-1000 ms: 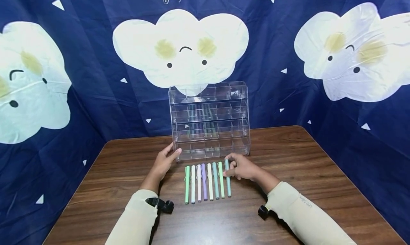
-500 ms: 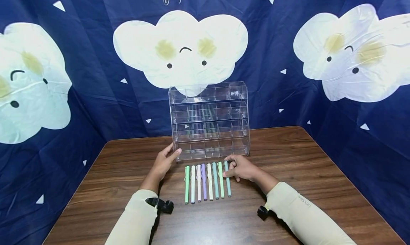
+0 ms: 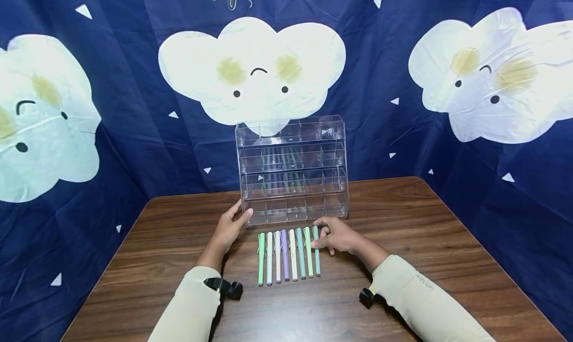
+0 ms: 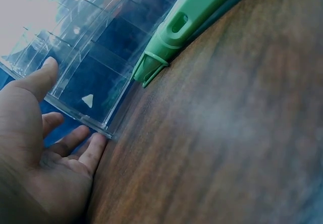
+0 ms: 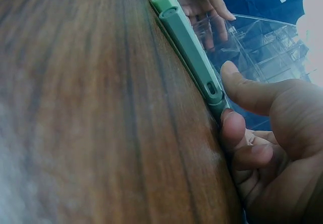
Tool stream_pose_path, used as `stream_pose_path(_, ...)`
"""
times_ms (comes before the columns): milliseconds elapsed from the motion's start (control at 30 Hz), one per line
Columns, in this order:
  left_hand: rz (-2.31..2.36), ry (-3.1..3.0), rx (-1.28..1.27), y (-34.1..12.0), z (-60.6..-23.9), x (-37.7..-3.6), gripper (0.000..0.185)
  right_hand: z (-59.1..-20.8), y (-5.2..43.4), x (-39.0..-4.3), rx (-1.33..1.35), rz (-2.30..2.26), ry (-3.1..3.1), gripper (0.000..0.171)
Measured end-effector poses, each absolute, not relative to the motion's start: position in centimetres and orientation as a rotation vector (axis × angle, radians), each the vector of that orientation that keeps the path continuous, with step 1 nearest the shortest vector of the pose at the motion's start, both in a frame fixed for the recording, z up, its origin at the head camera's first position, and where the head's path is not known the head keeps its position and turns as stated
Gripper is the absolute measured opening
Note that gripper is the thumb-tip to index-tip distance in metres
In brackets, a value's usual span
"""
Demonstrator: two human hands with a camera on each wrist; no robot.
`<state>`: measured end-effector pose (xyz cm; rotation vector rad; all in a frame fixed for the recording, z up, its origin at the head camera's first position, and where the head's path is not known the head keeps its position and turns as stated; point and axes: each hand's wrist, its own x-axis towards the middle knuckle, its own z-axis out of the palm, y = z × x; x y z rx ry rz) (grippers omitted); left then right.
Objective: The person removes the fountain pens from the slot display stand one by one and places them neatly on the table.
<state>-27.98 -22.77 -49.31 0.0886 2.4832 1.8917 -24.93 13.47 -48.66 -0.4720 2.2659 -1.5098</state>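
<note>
In the head view a clear plastic tiered display rack (image 3: 293, 170) stands upright towards the back of the table. My left hand (image 3: 228, 230) holds its lower left side, thumb at the front and fingers along the side. A row of capped pens lies before the rack, among them a green pen (image 3: 261, 259), a purple pen (image 3: 284, 255) and a light green pen (image 3: 308, 252). At the right end of the row my right hand (image 3: 337, 234) pinches the cap end of a teal pen (image 5: 189, 50), which lies flat on the table.
The brown wooden table (image 3: 403, 217) has a rounded far edge. Behind it hangs a blue cloth (image 3: 380, 158) with white cloud prints. Bluish-green upright shapes show through the rack's middle; what they are cannot be told.
The teal pen under my right hand has shifted slightly left, closer to its neighbour and straighter in the row. My left hand has stayed at the rack.
</note>
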Motion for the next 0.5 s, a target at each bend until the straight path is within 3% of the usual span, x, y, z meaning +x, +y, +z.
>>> stream_pose_path(500, 2.02, 2.508, 0.05, -23.1, -49.9, -26.5, 0.078, -48.7, 14.7, -24.2, -0.408, -1.574, 2.283, 0.072)
